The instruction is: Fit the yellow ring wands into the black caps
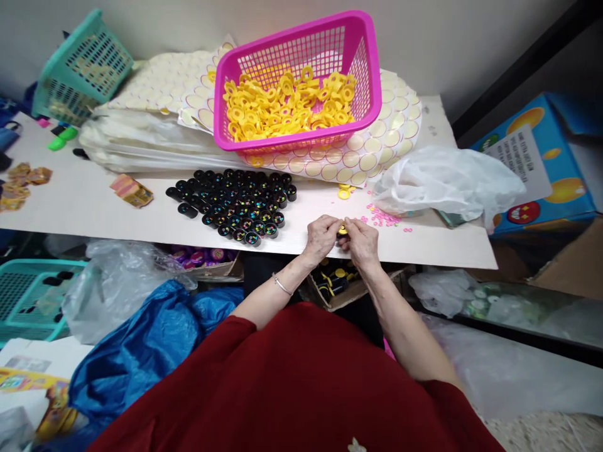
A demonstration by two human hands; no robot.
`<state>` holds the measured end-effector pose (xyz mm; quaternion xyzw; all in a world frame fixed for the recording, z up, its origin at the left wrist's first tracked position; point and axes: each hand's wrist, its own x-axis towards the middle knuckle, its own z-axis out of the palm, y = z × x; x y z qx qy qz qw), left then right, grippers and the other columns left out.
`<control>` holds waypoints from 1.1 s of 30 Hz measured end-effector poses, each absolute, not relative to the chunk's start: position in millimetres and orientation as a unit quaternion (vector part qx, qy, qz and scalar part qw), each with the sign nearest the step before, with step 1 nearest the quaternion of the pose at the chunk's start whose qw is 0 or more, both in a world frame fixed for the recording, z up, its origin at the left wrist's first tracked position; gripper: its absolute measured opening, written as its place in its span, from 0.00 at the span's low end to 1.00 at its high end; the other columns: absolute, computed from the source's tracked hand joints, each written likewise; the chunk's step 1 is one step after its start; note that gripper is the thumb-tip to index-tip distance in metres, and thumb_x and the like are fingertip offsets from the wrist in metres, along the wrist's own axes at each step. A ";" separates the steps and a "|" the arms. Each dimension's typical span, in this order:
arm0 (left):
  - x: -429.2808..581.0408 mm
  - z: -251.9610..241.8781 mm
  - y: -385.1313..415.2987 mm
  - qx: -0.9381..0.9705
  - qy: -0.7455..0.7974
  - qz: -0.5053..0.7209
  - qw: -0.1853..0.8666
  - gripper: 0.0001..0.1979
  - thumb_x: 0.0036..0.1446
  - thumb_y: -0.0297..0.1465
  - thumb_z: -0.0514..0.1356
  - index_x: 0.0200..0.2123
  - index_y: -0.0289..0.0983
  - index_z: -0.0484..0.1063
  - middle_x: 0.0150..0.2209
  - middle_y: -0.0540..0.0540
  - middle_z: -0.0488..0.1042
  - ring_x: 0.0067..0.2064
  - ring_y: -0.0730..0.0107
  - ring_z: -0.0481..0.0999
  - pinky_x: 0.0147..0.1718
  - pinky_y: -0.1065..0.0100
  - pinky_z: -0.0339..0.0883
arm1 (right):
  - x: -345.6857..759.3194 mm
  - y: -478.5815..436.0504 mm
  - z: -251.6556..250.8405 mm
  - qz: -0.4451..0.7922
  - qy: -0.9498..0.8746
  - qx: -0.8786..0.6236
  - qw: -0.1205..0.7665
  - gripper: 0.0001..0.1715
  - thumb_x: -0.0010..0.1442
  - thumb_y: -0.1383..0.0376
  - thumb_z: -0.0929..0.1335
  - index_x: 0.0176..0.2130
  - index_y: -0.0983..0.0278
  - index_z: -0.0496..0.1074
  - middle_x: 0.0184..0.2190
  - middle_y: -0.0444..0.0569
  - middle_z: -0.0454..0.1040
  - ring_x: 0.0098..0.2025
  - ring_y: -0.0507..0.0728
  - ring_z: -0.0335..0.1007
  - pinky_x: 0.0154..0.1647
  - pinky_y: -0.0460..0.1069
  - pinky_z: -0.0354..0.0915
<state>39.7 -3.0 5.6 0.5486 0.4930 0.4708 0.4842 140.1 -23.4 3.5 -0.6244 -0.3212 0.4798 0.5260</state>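
Fingers of left hand [322,239] and right hand [362,243] drawn in to a shared pinch, holding a yellow piece [342,230] together with a small black cup [340,236], at the front edge of the counter [433,246]. Just behind, pink rings [382,217] scattered near a white plastic bag [447,182]. Leftward, grouped black cups [252,239], coloured bits inside. Farther back, pink basket [301,145] of yellow rings [287,107].

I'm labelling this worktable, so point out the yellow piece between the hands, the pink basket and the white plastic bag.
Yellow piece [342,230]: head view, its upper face.
Pink basket [301,137]: head view, its front rim.
White plastic bag [447,181]: head view, its crumpled middle.
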 end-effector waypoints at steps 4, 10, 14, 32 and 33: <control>40.0 5.1 -2.0 0.552 0.491 0.463 0.490 0.09 0.52 0.29 0.59 0.21 0.36 0.72 0.24 0.49 0.69 0.30 0.74 0.68 0.35 0.71 0.63 | 139.0 -25.1 0.8 0.466 -0.324 -0.631 0.529 0.24 0.48 0.45 0.69 0.26 0.64 0.70 0.16 0.41 0.66 0.12 0.47 0.58 0.09 0.43 0.53; 43.9 -4.9 -2.8 0.496 0.499 0.473 0.530 0.07 0.52 0.30 0.59 0.23 0.35 0.72 0.26 0.50 0.69 0.30 0.75 0.68 0.33 0.72 0.63 | 138.6 -22.5 2.3 0.464 -0.314 -0.649 0.514 0.19 0.49 0.50 0.69 0.28 0.64 0.71 0.12 0.39 0.62 0.11 0.49 0.57 0.08 0.44 0.50; 48.7 -9.0 -4.2 0.486 0.511 0.485 0.518 0.06 0.51 0.29 0.59 0.24 0.35 0.72 0.25 0.50 0.69 0.30 0.75 0.68 0.34 0.72 0.63 | 139.3 -18.7 1.4 0.481 -0.292 -0.643 0.519 0.17 0.46 0.53 0.70 0.29 0.64 0.71 0.15 0.39 0.65 0.12 0.48 0.59 0.08 0.43 0.53; 41.8 2.8 2.8 0.393 0.479 0.438 0.651 0.07 0.44 0.31 0.60 0.24 0.31 0.72 0.17 0.54 0.67 0.15 0.83 0.59 0.16 0.75 0.51 | 149.2 -26.7 6.0 0.560 -0.297 -0.571 0.522 0.27 0.31 0.56 0.79 0.29 0.66 0.70 0.18 0.38 0.70 0.16 0.47 0.66 0.17 0.43 0.69; 42.0 2.2 3.7 0.395 0.482 0.440 0.647 0.07 0.43 0.30 0.61 0.23 0.31 0.72 0.16 0.54 0.66 0.15 0.83 0.58 0.16 0.75 0.50 | 149.0 -26.1 5.8 0.559 -0.296 -0.573 0.521 0.26 0.31 0.56 0.79 0.28 0.66 0.70 0.18 0.38 0.69 0.16 0.47 0.65 0.17 0.42 0.68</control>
